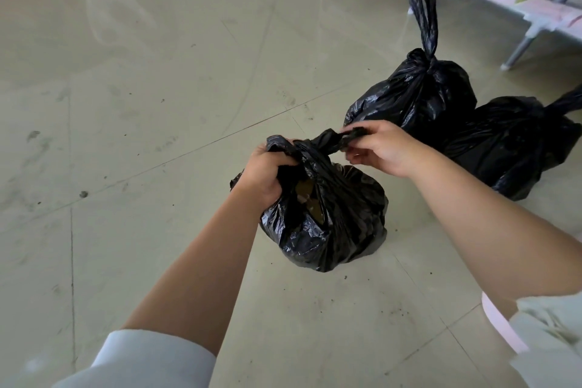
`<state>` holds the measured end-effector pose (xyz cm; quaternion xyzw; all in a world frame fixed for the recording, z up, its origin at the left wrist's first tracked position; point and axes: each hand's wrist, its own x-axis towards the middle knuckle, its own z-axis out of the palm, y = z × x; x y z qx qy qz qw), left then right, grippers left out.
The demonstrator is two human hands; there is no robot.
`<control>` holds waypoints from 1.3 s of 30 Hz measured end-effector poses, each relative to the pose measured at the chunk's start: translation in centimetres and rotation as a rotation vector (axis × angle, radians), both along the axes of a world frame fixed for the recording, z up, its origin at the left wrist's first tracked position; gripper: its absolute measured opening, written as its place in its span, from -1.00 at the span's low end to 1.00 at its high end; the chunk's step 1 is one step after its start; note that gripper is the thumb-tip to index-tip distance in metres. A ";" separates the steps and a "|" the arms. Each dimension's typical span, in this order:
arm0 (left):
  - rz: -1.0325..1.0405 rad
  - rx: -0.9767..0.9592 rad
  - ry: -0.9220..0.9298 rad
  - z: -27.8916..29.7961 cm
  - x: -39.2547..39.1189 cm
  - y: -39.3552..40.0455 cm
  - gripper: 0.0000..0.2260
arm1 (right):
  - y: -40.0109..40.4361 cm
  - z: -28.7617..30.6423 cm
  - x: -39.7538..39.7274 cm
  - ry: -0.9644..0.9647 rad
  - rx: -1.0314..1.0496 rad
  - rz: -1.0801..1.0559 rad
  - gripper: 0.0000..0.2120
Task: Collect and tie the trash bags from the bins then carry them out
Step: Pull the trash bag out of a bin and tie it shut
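A small black trash bag (343, 217) sits on the tiled floor in the middle of the view, its mouth partly open with brown rubbish showing inside. My left hand (267, 172) grips the gathered left side of the bag's top. My right hand (382, 146) pinches the twisted right flap of the same bag and stretches it sideways. Two more black bags stand behind to the right: a knotted bag (419, 91) with a long handle loop sticking up, and a third bag (516, 142) beside it.
A metal-legged bed frame (522, 9) with pink trim runs across the top right corner, close behind the tied bags. Glossy pale floor tiles (141, 88) with smudges spread out to the left. My light sleeves show at the bottom edge.
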<state>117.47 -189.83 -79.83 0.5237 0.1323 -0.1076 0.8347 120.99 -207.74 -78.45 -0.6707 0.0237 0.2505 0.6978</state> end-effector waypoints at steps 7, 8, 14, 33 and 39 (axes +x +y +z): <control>0.229 -0.609 0.017 1.7 0.5 0.8 -0.62 | 0.9 1.4 0.9 0.143 0.676 -0.393 -0.72; 0.337 -0.711 -0.008 2.2 0.8 0.9 -0.62 | 1.5 2.0 0.8 0.130 0.810 -0.431 -0.69; 0.413 -0.475 0.053 1.9 1.0 3.2 -0.68 | 1.8 2.7 1.5 -0.035 0.329 -0.413 -0.59; 0.580 -0.069 0.283 -3.1 -1.3 7.0 -0.73 | -1.5 -3.5 -2.1 -0.162 -0.941 0.020 -0.86; 0.586 -0.275 0.444 -6.5 -2.3 7.1 -0.95 | -2.5 -4.2 -1.2 -0.040 -0.455 -0.643 -0.51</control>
